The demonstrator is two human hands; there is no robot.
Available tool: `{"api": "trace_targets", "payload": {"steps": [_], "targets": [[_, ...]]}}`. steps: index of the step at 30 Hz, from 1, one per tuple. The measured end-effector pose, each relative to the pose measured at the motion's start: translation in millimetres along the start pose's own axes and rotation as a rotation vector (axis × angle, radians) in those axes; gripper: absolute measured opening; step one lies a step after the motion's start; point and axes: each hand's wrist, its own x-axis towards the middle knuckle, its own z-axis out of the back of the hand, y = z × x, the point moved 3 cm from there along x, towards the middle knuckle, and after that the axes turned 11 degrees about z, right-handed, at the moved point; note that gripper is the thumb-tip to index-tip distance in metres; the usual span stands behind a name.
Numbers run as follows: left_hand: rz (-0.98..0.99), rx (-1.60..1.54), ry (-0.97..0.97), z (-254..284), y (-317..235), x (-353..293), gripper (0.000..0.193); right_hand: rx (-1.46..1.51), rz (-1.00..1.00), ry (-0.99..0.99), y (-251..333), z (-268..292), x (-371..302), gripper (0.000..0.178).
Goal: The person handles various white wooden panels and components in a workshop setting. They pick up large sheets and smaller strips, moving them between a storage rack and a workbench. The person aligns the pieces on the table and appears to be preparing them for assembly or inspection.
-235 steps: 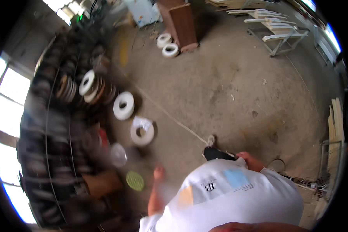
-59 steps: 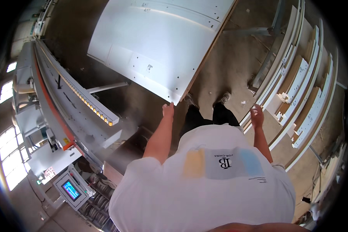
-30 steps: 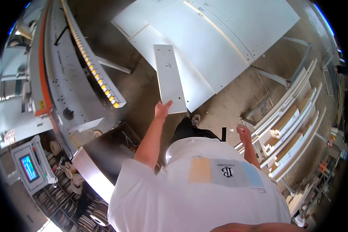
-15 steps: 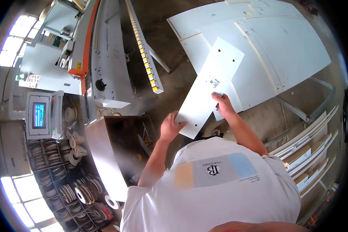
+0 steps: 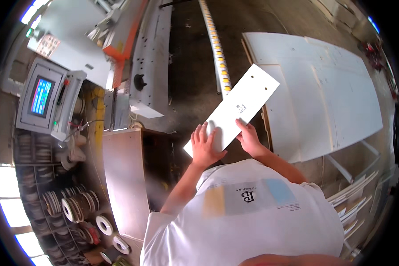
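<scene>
A long white panel with small dark holes and a printed label is held aslant in front of my chest. My right hand grips its right edge, thumb on the upper face and the other fingers mostly hidden underneath. On the panel's lower end lies my left hand, flat, with its fingers spread over the face. The panel's far end overlaps the edge of a stack of large white boards in view.
A grey machine with an orange strip and a roller rail stand ahead. On the left are a control screen, a brown-and-white cabinet and racked edge-band rolls. Narrow boards lean at right.
My view has turned left. My left hand has gone from gripping the panel's lower left edge to lying spread on its face; the right hand still holds the right edge.
</scene>
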Motion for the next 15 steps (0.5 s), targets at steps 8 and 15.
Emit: {"api": "trace_targets", "payload": {"steps": [8, 15], "targets": [[0.166, -0.091, -0.086, 86.9, 153.4, 40.7, 0.082, -0.356, -0.202, 0.294, -74.6, -129.4, 85.4, 0.04], [0.376, 0.069, -0.288, 122.9, 301.5, 60.8, 0.073, -0.6, -0.161, 0.434, -65.5, -149.2, 115.2, 0.047]]}}
